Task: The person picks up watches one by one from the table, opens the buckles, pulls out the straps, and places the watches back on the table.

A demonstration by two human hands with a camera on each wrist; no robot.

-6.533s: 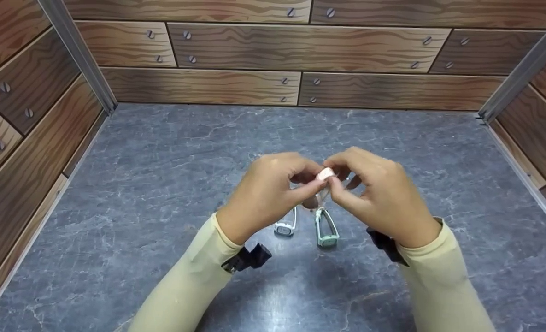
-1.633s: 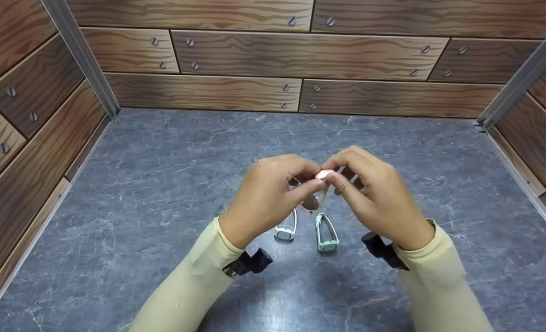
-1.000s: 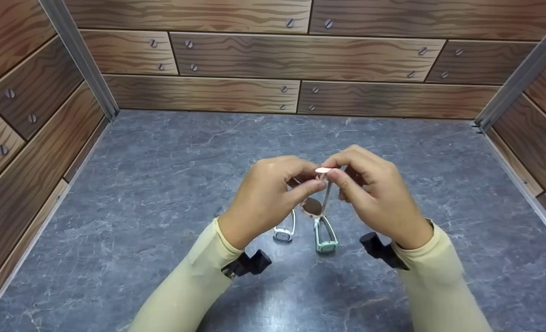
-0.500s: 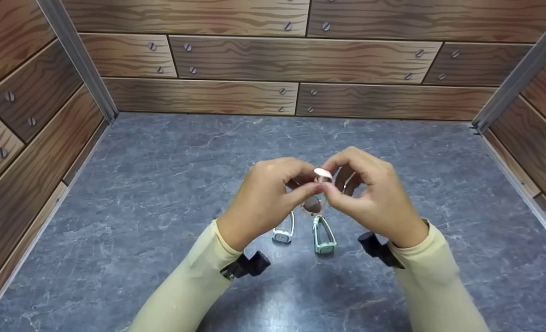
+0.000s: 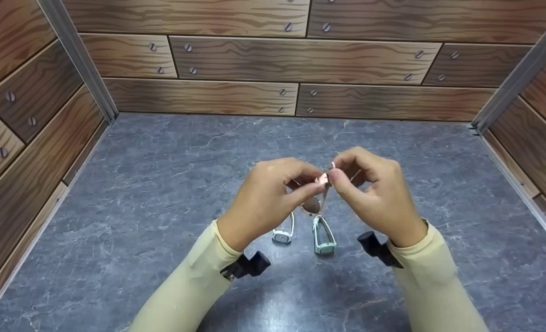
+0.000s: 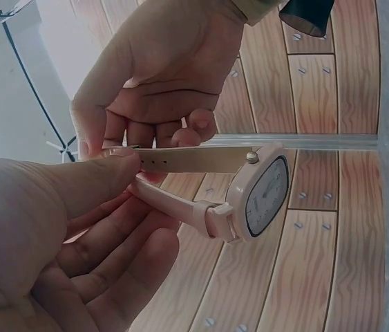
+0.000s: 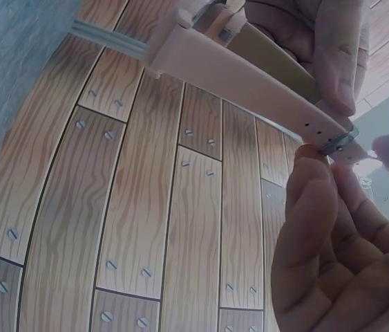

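Nearest on the grey marbled tabletop (image 5: 139, 193) lie two more watches, a white watch (image 5: 284, 233) on the left and a mint-green watch (image 5: 324, 235) just right of it. Above them, raised off the surface, the left hand (image 5: 268, 196) and right hand (image 5: 374, 196) pinch the two strap ends of a pale pink watch (image 6: 267, 194), its metal buckle (image 7: 338, 140) at the right fingertips. The risk, I judge: such a fingertip hold could let the strap slip and drop the watch onto the two below. Farther off, wood-plank walls (image 5: 300, 55) with screws close the space.
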